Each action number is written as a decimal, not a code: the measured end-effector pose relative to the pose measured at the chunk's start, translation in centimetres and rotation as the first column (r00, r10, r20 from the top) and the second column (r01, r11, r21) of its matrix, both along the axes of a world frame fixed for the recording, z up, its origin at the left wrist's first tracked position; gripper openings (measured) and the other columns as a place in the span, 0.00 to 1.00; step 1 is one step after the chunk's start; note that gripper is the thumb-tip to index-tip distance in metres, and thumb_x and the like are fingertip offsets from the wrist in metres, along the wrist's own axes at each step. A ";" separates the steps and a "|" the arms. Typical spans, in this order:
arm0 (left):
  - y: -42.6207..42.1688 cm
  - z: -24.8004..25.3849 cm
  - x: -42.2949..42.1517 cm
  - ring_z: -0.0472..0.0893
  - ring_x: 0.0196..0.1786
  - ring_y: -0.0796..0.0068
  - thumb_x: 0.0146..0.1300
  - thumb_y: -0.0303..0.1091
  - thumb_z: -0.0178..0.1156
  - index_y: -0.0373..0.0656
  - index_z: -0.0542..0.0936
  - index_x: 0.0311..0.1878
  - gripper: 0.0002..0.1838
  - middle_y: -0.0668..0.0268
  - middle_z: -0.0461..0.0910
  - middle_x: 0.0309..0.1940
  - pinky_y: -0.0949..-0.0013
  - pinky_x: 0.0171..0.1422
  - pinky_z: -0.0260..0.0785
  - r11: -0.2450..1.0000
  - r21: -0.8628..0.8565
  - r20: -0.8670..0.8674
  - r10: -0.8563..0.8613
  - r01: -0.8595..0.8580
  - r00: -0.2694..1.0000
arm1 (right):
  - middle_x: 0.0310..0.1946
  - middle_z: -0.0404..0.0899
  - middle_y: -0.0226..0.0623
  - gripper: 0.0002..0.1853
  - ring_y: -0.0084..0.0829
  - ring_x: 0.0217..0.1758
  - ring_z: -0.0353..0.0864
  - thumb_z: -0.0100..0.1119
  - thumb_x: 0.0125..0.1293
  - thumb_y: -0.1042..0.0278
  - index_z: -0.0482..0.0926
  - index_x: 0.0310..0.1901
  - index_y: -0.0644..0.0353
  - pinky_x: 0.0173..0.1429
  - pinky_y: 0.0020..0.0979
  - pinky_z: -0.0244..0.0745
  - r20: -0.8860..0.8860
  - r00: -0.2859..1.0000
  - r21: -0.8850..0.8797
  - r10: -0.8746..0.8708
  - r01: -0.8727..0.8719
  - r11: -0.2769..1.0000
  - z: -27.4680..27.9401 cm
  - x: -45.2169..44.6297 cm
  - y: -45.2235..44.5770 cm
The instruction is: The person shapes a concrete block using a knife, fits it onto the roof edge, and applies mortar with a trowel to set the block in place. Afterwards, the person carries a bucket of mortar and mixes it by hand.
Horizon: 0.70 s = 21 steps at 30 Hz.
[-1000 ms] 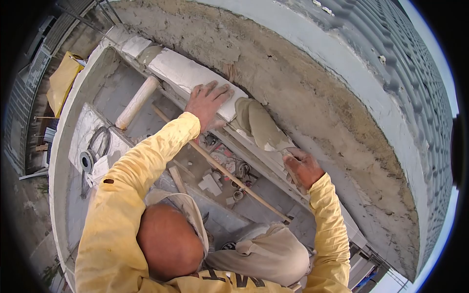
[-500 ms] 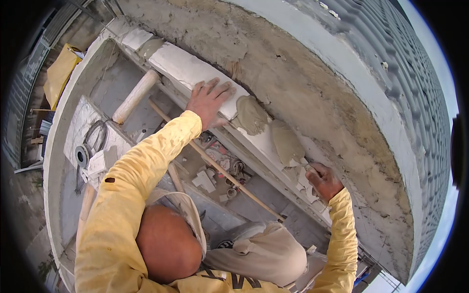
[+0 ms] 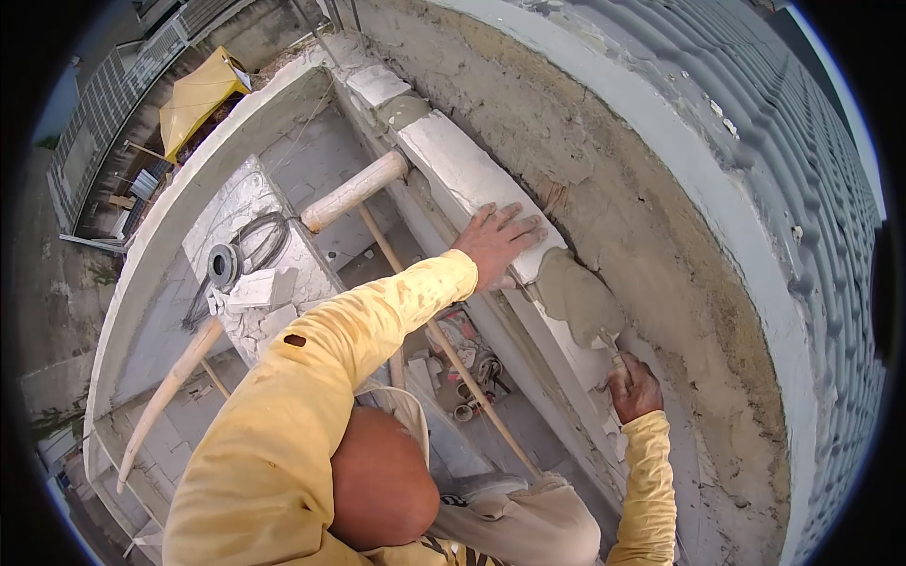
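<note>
My left hand [image 3: 498, 241] lies flat with fingers spread on the near end of a long white block [image 3: 462, 170] set along the wall. My right hand [image 3: 634, 389] is closed round the handle of a trowel [image 3: 612, 345]. Grey wet mortar [image 3: 572, 298] covers most of the trowel's blade and lies against the block's end, on top of the white course below. Farther up the row, another patch of mortar [image 3: 406, 110] sits between this block and a smaller white block [image 3: 377, 85].
A round wooden post [image 3: 357, 191] stands below the wall. Broken block pieces [image 3: 264, 288] and a coil of wire [image 3: 264, 236] rest on a white board at left. A thin pole [image 3: 477, 396] slants across the gap, with rubble beneath. The corrugated roof [image 3: 717, 123] rises at right.
The trowel has moved up toward the block, and its mortar now meets the patch at the block's end. My left hand stays on the block. The view has shifted.
</note>
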<state>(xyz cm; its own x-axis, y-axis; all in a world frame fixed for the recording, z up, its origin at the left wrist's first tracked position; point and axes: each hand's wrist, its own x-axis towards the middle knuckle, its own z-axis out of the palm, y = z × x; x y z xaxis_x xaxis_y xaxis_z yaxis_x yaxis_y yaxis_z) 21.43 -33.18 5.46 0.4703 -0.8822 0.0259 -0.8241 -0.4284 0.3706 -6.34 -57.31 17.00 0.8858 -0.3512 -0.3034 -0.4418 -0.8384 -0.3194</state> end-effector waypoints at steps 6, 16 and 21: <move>0.2 0.4 0.0 0.45 0.84 0.54 0.47 0.53 0.77 0.55 0.53 0.81 0.60 0.68 0.51 0.81 0.40 0.84 0.38 0.998 0.049 -0.012 -0.047 0.048 0.999 | 0.48 0.82 0.54 0.22 0.57 0.49 0.81 0.64 0.65 0.61 0.78 0.58 0.61 0.54 0.48 0.78 -0.013 0.998 -0.144 -0.067 0.064 0.987 4.0 -0.5 3.1; 2.4 0.1 2.9 0.46 0.83 0.51 0.42 0.59 0.76 0.40 0.51 0.80 0.67 0.55 0.51 0.80 0.47 0.86 0.39 0.982 -0.016 -0.109 -0.188 0.188 0.976 | 0.43 0.84 0.48 0.21 0.42 0.42 0.84 0.60 0.69 0.61 0.78 0.57 0.67 0.51 0.37 0.79 -0.195 0.972 0.366 -0.134 0.199 0.909 8.9 19.0 9.1; 2.4 -0.2 3.1 0.48 0.83 0.52 0.42 0.58 0.76 0.40 0.52 0.80 0.65 0.53 0.51 0.80 0.49 0.86 0.37 0.982 -0.094 -0.181 -0.180 0.165 0.967 | 0.44 0.84 0.47 0.22 0.39 0.44 0.85 0.57 0.69 0.57 0.78 0.58 0.65 0.51 0.36 0.79 -0.104 0.981 0.346 0.161 -0.116 0.931 1.7 33.3 11.0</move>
<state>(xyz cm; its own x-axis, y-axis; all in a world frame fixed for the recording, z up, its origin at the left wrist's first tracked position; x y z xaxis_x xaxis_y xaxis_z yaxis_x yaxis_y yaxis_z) 24.53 -30.79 5.28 0.3137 -0.9492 0.0233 -0.7952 -0.2493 0.5527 26.95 -46.33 18.71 0.8637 -0.0850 -0.4968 -0.3850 -0.7474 -0.5414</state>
